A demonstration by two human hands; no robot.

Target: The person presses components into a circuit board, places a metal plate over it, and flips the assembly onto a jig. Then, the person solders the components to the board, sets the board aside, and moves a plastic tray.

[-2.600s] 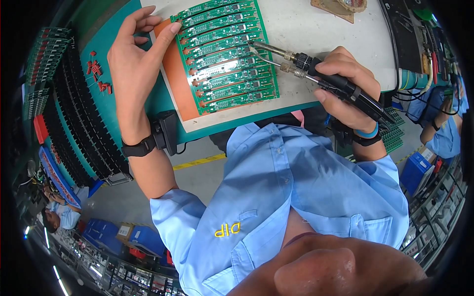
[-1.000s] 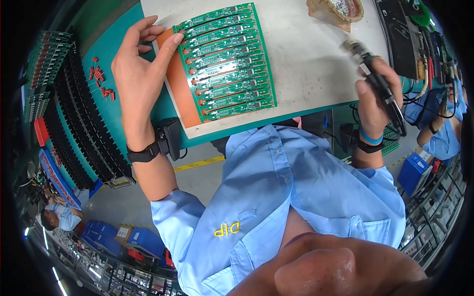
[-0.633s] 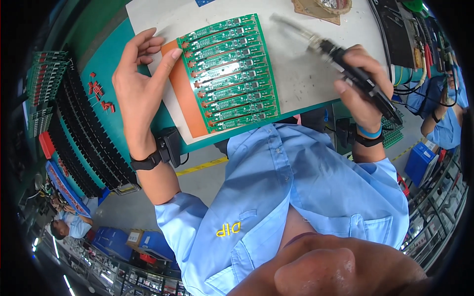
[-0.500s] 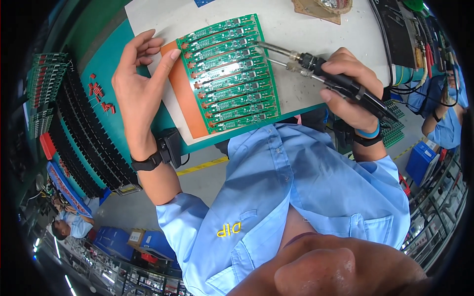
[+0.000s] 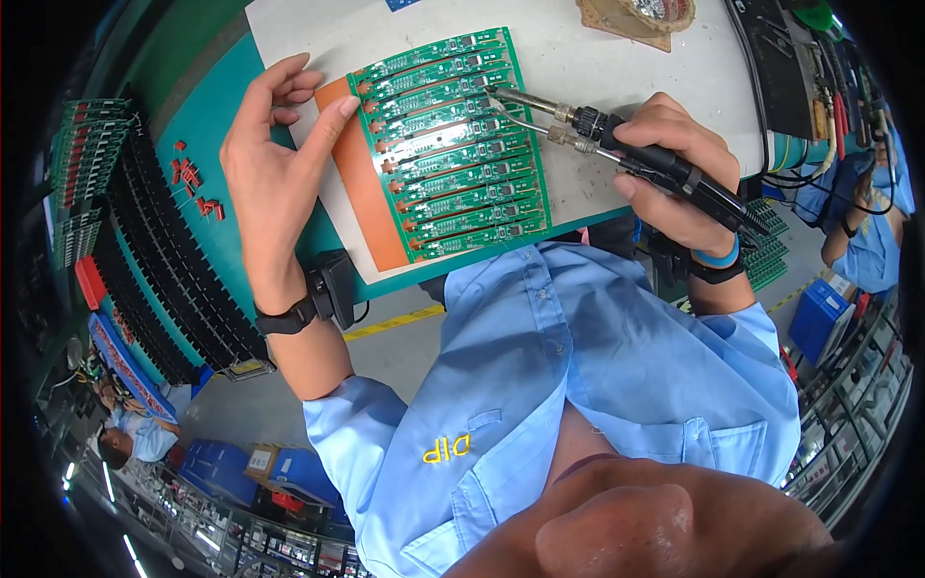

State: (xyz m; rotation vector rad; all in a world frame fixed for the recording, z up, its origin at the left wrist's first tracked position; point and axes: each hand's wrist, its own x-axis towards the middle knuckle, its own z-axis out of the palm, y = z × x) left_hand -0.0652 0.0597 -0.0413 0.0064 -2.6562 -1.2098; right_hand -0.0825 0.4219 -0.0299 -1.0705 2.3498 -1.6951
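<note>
A panel of several narrow green circuit boards (image 5: 462, 183) lies on an orange backing board (image 5: 371, 212). My left hand (image 5: 275, 164) is at the panel's left edge, its thumb tip resting on the orange board near the upper corner. Its other fingers are loosely bent and apart from the thumb, with nothing held between them. In my right hand (image 5: 679, 159) is a black soldering iron (image 5: 674, 173) with a thin metal feed tube beside its tip. The tip points left and meets the right part of a board in the upper half; whether it touches is too small to tell.
A white sheet (image 5: 617, 116) covers the green bench mat (image 5: 231, 67). Small red components (image 5: 188, 173) and black strips (image 5: 173, 250) lie at left. A round tip-cleaning holder (image 5: 660, 12) stands at the back. Cables and tools (image 5: 824, 106) line the right. Other people sit farther off.
The soldering iron in my right hand has shifted slightly left and down, its tip now farther in over the boards. My left hand has hardly moved.
</note>
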